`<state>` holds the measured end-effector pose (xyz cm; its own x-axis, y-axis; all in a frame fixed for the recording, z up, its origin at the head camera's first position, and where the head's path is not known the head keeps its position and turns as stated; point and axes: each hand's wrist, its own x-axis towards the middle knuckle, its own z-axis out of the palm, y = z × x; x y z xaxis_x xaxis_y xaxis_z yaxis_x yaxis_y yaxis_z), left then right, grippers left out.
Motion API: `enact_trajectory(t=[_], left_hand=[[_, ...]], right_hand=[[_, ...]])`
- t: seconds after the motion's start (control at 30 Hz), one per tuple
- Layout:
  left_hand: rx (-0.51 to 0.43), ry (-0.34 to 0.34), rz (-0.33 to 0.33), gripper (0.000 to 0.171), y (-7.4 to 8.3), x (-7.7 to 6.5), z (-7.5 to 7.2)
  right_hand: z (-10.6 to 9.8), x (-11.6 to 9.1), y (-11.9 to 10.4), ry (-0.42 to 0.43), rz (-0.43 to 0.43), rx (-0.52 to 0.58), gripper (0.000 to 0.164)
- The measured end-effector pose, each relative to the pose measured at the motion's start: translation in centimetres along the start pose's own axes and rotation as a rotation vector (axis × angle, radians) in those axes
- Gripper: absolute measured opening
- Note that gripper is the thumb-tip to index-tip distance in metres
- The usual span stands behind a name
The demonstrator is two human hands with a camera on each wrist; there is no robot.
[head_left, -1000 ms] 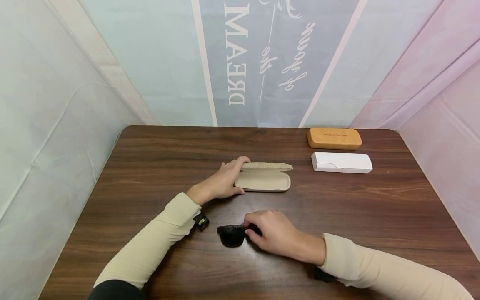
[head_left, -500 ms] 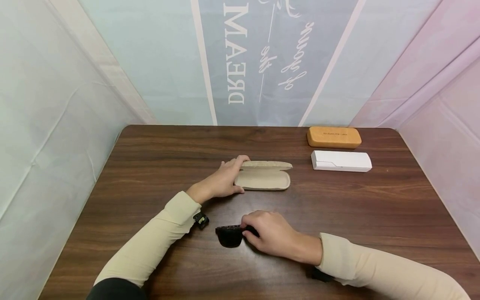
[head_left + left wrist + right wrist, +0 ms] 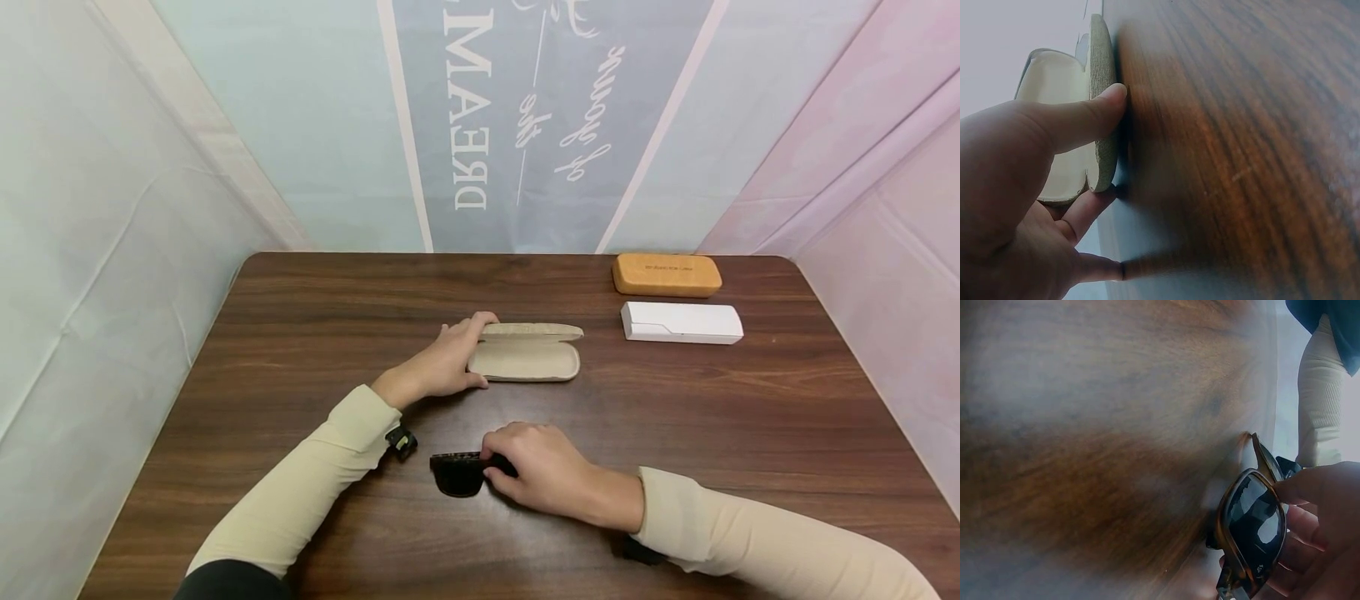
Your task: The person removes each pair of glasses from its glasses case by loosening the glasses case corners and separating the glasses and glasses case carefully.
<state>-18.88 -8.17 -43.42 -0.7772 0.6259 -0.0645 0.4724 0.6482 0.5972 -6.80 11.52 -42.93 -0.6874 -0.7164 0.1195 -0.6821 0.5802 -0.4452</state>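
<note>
A beige glasses case (image 3: pixel 528 363) stands with its lid raised near the middle of the table, pale lining showing. My left hand (image 3: pixel 444 363) grips its left end, thumb on the near side and fingers behind. In the left wrist view the thumb lies across the outer wall of the case (image 3: pixel 1104 59). Nearer to me, my right hand (image 3: pixel 546 468) pinches a pair of dark sunglasses (image 3: pixel 457 477) by one side. One lens points left; the fingers partly cover the rest. The right wrist view shows the brown frame and a glossy lens of these sunglasses (image 3: pixel 1255 519).
Toward the back right lie a closed wood-coloured case (image 3: pixel 667 276) and, just in front of it, a closed white case (image 3: pixel 682 323). The dark wooden table (image 3: pixel 322 308) meets hanging cloth at the back and both sides.
The right hand and the sunglasses have shifted slightly left, and the lens has tilted so more of the frame's top edge shows. The left hand and the beige case stay put.
</note>
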Motion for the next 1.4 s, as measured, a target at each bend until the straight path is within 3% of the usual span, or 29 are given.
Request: enact_trajectory(t=[1.4], left_hand=[[0.001,-0.004,0.006,0.087,-0.16,0.08,-0.11]], right_hand=[[-0.18,0.08,0.12,-0.019,-0.020,0.012,0.011]])
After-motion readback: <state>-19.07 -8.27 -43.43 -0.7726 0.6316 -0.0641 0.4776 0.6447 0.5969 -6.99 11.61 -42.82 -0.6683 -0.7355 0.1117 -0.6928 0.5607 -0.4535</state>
